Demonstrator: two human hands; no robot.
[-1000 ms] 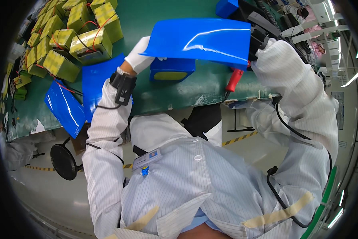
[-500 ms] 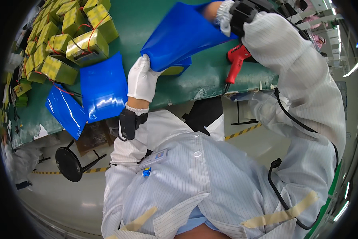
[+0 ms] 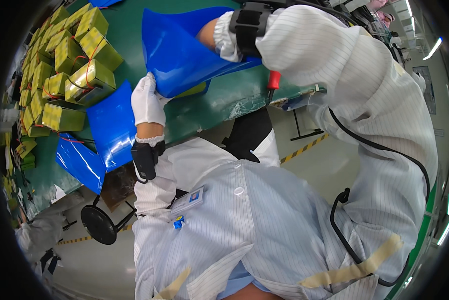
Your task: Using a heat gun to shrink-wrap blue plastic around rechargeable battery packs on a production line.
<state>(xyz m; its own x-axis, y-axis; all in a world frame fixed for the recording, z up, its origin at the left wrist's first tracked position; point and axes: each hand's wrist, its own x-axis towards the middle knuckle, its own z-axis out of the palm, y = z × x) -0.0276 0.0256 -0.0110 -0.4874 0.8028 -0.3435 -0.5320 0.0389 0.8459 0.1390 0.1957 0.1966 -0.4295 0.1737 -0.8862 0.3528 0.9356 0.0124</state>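
A glossy blue plastic sleeve (image 3: pixel 179 62) is held up over the green workbench. My left hand (image 3: pixel 148 102), in a white glove, pinches its lower left edge between thumb and fingers. My right hand (image 3: pixel 209 35) reaches into the sleeve from the right; only the part near the wrist shows, and its fingers are hidden behind the blue plastic. Below the sleeve, partly covered, lies a yellow-green block (image 3: pixel 194 90) with blue along its edge. Left of my left hand, a flat blue sleeve (image 3: pixel 112 125) rests on the bench beside another blue sleeve (image 3: pixel 80 161) that overhangs the front edge.
Several yellow-green battery packs (image 3: pixel 90 82) with red and black wires crowd the left of the green bench (image 3: pixel 129 30). A red-handled tool (image 3: pixel 273 80) lies partly hidden under my right forearm. A round black stool (image 3: pixel 98 224) stands below the bench's front edge.
My right hand has moved left, further into the sleeve and closer to my left hand. My right arm now covers most of the red tool. The whole view has shifted somewhat.
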